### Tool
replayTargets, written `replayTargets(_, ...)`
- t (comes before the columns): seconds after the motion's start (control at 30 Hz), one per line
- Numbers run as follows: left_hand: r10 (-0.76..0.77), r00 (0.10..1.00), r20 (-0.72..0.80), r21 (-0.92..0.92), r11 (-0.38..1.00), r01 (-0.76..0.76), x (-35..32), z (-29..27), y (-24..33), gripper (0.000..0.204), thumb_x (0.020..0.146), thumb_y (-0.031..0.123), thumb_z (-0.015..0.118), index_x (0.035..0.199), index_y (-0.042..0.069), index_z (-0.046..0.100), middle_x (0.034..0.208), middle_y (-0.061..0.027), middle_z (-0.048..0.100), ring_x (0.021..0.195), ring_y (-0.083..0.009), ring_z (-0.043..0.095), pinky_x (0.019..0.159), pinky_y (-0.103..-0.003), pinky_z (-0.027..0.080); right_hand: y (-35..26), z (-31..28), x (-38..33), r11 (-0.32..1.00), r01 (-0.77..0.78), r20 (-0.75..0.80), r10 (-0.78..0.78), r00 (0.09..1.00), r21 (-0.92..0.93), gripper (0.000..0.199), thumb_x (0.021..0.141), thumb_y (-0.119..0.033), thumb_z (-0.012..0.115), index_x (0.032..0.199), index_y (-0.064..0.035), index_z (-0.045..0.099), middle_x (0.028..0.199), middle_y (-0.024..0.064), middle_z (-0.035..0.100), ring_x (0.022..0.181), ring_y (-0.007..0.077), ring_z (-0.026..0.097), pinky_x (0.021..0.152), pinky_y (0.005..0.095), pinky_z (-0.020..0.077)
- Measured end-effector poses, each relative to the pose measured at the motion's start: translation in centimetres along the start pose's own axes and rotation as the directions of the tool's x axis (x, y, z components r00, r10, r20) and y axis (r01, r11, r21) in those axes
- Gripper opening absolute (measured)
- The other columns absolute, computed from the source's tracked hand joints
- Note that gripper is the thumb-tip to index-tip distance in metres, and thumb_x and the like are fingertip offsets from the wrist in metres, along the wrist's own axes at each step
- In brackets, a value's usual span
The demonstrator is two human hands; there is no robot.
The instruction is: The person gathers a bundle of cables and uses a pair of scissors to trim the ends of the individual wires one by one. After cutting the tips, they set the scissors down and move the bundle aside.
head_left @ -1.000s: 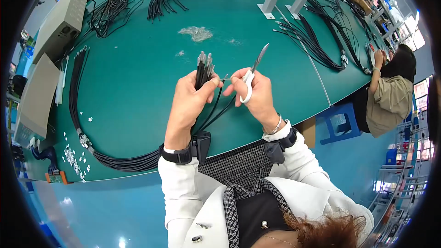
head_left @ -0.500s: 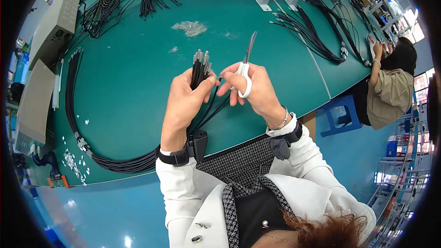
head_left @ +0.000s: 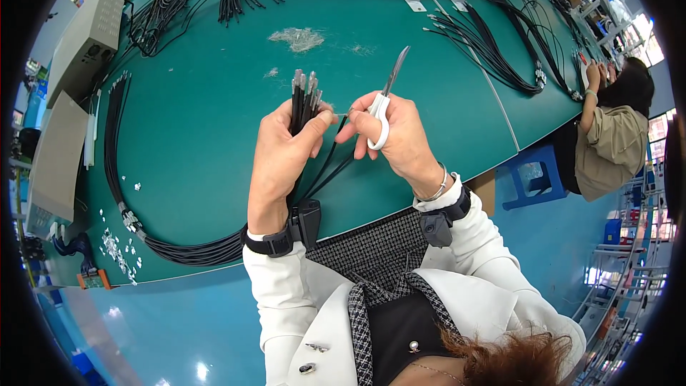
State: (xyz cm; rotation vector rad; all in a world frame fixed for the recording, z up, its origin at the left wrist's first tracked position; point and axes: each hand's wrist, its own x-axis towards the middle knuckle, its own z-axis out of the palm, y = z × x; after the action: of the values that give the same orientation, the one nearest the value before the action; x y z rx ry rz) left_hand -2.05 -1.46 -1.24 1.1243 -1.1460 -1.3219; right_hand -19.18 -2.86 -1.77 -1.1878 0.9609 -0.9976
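Note:
My left hand is closed around a bundle of black cables whose silvery ends point up and away from me. In my right hand are scissors with white handles, their blades pointing away from me. The right thumb and forefinger also pinch at a thin pale strand that spans the small gap to my left thumb. Just below that gap, a few separate black cables run down toward the table edge. The exact end of the strand is hidden by my fingertips.
A long black cable bundle curves along the left of the green table. Pale clippings lie ahead, white scraps at left. Grey boxes stand far left. More cables lie right, near a seated co-worker.
My fingertips have drawn slightly apart, showing the pale strand between them. The left hand's cables stand a little more upright, and the scissor blades tilt further right.

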Motion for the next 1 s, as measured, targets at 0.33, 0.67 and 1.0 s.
replayTargets(0.33,0.026,0.997,-0.077,0.206,0.979,-0.009,-0.7,2.2,1.2,0.012,0.082,0.007,0.068,0.087,-0.003,0.065,0.064,-0.0011,0.059,0.051,-0.0041,0.049,0.045,-0.019,0.034,-0.2,0.1,-0.6,0.994,0.062,-0.011,-0.061,0.998,0.095,0.02,0.087,-0.014,0.06,0.091,0.005,0.056,0.071,0.0075,0.064,0.054,0.0118,0.06,0.047,0.0235,0.0479)
replayTargets(0.67,0.194,0.969,-0.151,0.179,0.97,-0.166,1.8,3.5,2.5,0.008,0.082,0.005,0.063,0.078,-0.001,0.06,0.06,-0.0001,0.055,0.05,-0.0049,0.047,0.046,-0.02,0.034,-1.1,-0.9,2.0,0.95,0.262,-0.051,-0.274,0.96,-0.168,0.02,0.088,-0.016,0.062,0.092,0.0029,0.056,0.074,0.007,0.065,0.06,0.0104,0.062,0.049,0.0228,0.0483)
replayTargets(1.0,-0.007,0.997,-0.082,0.038,0.999,0.01,1.9,2.4,1.7,0.023,0.088,0.021,0.063,0.08,0.0,0.059,0.064,0.0003,0.051,0.047,-0.005,0.041,0.042,-0.021,0.028,-0.4,-1.8,1.4,0.979,0.206,-0.079,-0.205,0.976,-0.001,0.016,0.088,-0.011,0.059,0.097,0.0021,0.056,0.078,0.0111,0.068,0.057,0.0101,0.061,0.048,0.0211,0.0468)
